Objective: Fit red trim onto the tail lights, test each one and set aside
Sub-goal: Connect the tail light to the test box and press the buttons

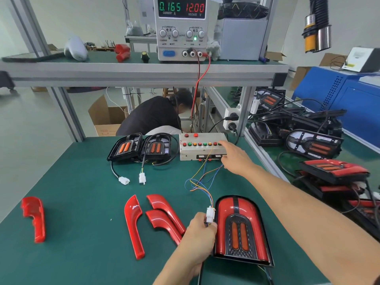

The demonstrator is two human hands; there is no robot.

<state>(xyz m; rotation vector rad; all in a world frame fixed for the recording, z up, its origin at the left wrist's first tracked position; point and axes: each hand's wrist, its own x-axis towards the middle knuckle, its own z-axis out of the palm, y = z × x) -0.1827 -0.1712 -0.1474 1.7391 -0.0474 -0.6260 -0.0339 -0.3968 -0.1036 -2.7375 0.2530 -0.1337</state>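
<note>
Pinching a white connector (210,215) between thumb and curled fingers, the left hand (198,229) sits at about six o'clock on the green table (78,202), right against the left edge of a tail light (240,229) that already wears red trim on both sides. Thin coloured wires (202,183) run from that connector up toward twelve o'clock to a grey switch box (202,147) with a row of red, green and amber buttons. The right hand (234,155) reaches across to the box's right end, its forefinger stretched out onto the last button in the row while the other fingers hang loosely, grasping nothing. Two bare black tail lights (141,148) with orange lenses lie side by side at eleven o'clock, just left of the box, their white plugs trailing loose on the table. Three loose red trim pieces (156,221) lie close together at seven o'clock, just left of the left hand, and a fourth trim piece (35,219) lies well apart at nine o'clock. On the shelf above, a power supply (182,27) reads 0.165 and 12.00. Finished lights (333,171) are stacked at three o'clock on the neighbouring bench.
</note>
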